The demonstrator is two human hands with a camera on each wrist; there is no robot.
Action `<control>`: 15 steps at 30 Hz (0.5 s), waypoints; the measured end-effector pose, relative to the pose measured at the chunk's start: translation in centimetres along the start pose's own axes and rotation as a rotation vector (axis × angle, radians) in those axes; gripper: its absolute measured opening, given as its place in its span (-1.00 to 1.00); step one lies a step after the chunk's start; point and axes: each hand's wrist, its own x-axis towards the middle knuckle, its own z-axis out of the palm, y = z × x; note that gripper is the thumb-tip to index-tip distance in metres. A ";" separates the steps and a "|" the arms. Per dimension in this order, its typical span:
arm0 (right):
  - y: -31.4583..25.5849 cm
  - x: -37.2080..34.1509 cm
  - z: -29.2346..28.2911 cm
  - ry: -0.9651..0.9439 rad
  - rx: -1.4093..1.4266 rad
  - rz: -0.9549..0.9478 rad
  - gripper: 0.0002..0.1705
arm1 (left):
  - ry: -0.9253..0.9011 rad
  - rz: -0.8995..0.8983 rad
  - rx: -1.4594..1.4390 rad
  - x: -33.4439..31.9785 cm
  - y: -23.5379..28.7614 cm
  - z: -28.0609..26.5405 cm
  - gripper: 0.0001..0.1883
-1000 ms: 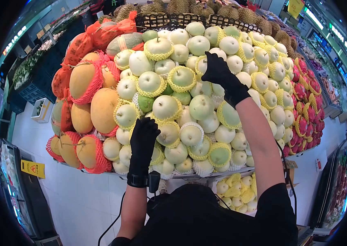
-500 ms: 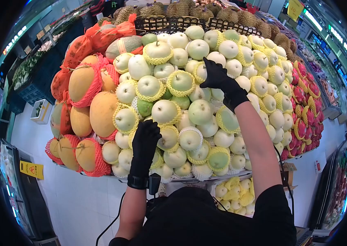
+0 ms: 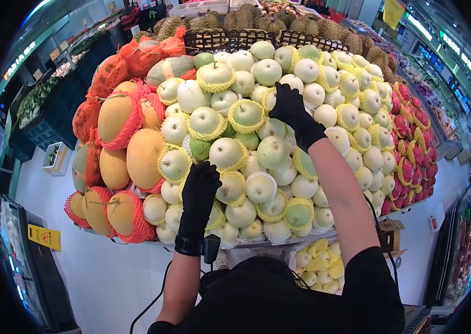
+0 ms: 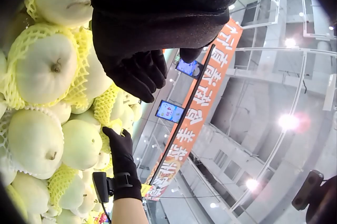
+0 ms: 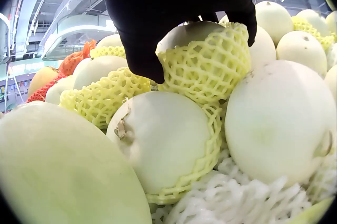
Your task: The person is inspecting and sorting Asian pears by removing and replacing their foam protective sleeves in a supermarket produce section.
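Note:
Near the upper middle of the pile, my black-gloved right hand grips a pale melon wrapped in a yellow foam net. In the right wrist view, the thumb and fingers come down on either side of it, and the glove hides its top. My gloved left hand hangs over the near left of the pile, its fingers loosely curled and holding nothing. Beside it lies a netted pale melon. A bare green-white melon sits between the two hands.
Orange melons in red nets are stacked to the left, red dragon fruit to the right. Behind the pile stand a black plastic crate edge and several durians. A box of netted melons sits below the front edge.
The head view has shifted a little. My right hand stays at the same netted melon, its fingers slightly more bent down over it. The left hand has hardly moved.

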 end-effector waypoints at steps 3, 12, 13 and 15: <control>1.3 0.0 0.2 0.002 0.090 -0.045 0.17 | 0.049 -0.008 0.014 -0.5 0.3 0.4 -0.61; 4.8 -2.6 -1.1 0.238 0.451 -0.078 -0.30 | 0.047 0.042 -0.185 -0.6 1.3 -1.3 -0.69; 4.3 -3.4 -2.7 0.174 0.490 -0.032 -0.42 | -0.009 0.124 -0.172 -0.6 1.4 -1.3 -0.66; 3.6 -5.3 -5.4 0.046 0.565 0.063 -0.62 | -0.076 0.151 -0.215 -1.0 2.4 -1.3 -0.65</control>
